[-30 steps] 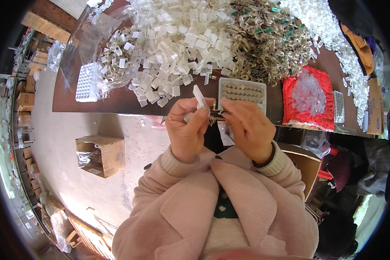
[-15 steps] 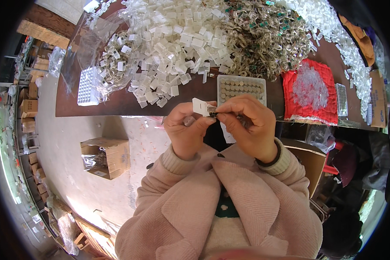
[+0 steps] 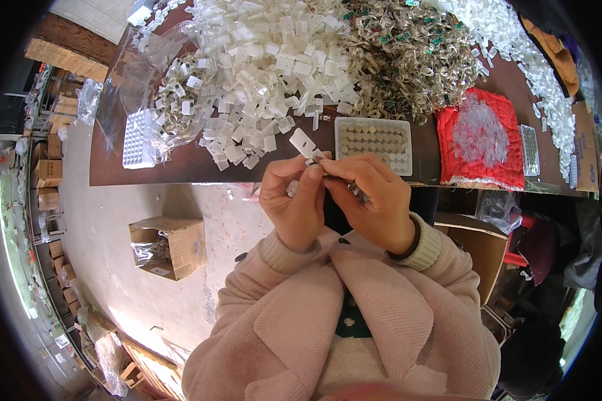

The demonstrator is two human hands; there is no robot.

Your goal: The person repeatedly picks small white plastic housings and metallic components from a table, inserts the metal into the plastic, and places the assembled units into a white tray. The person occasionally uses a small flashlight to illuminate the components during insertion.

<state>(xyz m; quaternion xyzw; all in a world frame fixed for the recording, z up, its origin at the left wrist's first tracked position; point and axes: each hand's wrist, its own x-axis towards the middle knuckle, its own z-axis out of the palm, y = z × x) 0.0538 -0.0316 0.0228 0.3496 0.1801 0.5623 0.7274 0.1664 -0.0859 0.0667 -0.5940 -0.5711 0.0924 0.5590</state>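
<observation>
My left hand (image 3: 291, 204) is closed, its thumb and fingertips pinching a small white plastic piece (image 3: 302, 142) with a slot, which sticks up tilted above the fingers. My right hand (image 3: 374, 200) is closed too, its fingertips pressed at the lower end of the same piece. A small dark bit shows where the fingertips meet; what it is, I cannot make out. Something clear and shiny is tucked in the curled fingers of each hand. Just beyond the right hand, a clear tray (image 3: 405, 148) of round metallic discs lies at the table's edge.
Heaps of white plastic pieces (image 3: 267, 73) and metallic clear parts (image 3: 408, 67) cover the brown table (image 3: 201, 175). A red cloth (image 3: 448, 164) bears clear bits at the right. A white gridded tray (image 3: 138, 139) lies at the left. A cardboard box (image 3: 186, 248) stands on the floor.
The white piece has turned from lying almost level to pointing up and away. My left thumb has come up against its lower end, and my right hand has moved slightly left.
</observation>
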